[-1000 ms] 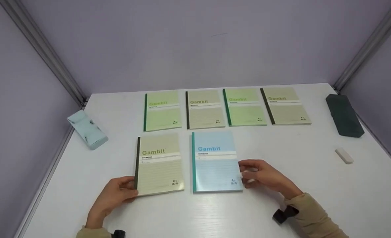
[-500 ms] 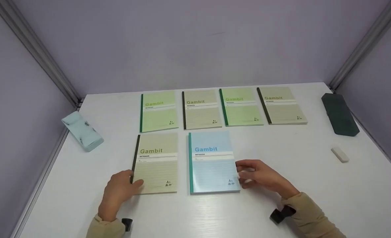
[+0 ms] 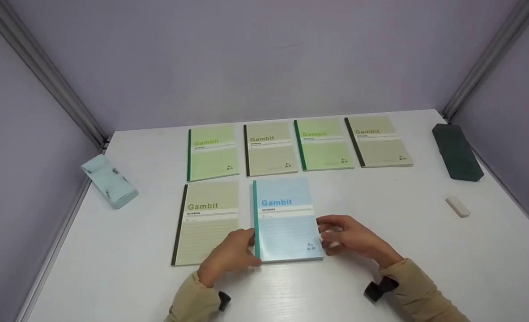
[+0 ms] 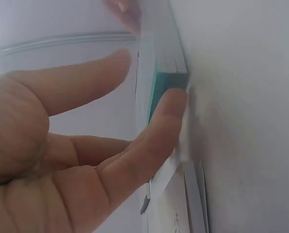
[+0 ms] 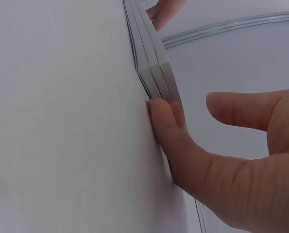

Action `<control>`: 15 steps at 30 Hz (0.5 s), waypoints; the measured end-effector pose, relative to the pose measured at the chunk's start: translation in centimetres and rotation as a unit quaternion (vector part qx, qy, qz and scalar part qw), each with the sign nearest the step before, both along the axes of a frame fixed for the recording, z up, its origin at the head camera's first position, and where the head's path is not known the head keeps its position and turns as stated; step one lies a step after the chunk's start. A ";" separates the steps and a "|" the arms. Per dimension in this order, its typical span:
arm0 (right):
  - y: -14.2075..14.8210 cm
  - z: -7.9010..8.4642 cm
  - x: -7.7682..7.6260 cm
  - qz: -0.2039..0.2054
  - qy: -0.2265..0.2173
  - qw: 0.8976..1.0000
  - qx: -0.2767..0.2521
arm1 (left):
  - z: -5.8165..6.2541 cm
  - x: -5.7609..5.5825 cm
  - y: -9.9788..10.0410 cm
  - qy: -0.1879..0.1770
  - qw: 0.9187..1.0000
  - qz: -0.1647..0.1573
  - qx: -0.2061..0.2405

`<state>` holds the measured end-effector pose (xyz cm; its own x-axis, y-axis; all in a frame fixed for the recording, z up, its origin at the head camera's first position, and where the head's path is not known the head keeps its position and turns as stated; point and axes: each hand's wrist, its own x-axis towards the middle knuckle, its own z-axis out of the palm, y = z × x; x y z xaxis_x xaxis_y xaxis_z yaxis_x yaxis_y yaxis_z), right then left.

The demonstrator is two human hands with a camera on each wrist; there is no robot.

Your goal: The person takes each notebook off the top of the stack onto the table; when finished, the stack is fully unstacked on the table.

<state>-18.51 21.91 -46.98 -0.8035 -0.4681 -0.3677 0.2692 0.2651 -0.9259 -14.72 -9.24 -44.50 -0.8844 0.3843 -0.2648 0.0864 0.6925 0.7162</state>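
A stack of notebooks with a blue, teal-spined one on top (image 3: pixel 287 228) lies at the front middle of the table. My left hand (image 3: pixel 231 255) touches its spine side near the lower corner. In the left wrist view a fingertip (image 4: pixel 174 102) meets the teal spine, while the thumb stays apart. At the opposite edge, my right hand (image 3: pixel 356 239) has its fingers against the page side; the right wrist view shows layered page edges (image 5: pixel 151 58) and a thumb held away. Left of the stack lies a beige notebook (image 3: pixel 213 199), partly covered by my left hand.
Behind, a row holds a green notebook (image 3: pixel 213 154), a beige notebook (image 3: pixel 271 154), another green notebook (image 3: pixel 325 152) and another beige notebook (image 3: pixel 378 147). A pale blue case (image 3: pixel 110 181) lies left. To the right are a dark green case (image 3: pixel 458 153) and a white eraser (image 3: pixel 457 206).
My left hand has let go of the front beige notebook and moved right to the blue notebook's spine. That beige notebook has shifted slightly left. The right hand stays at the blue notebook's edge.
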 end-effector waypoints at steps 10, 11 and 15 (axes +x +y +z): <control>-0.1 0.2 0.3 0.007 0.008 1.000 0.012 | -1.0 -0.3 0.0 -0.017 0.999 0.001 0.027; -0.1 0.2 0.3 0.006 0.008 1.000 0.015 | -0.9 -0.4 0.1 -0.023 0.999 0.003 0.026; -0.2 0.2 0.3 0.003 0.014 1.000 0.025 | -0.9 -0.6 0.3 -0.034 0.999 0.004 0.008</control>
<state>-18.21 21.75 -46.82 -0.8113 -0.4543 -0.3681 0.2417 0.3127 -0.9186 -15.34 -8.98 -45.43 -0.8683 0.3808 -0.3178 0.0316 0.6819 0.7307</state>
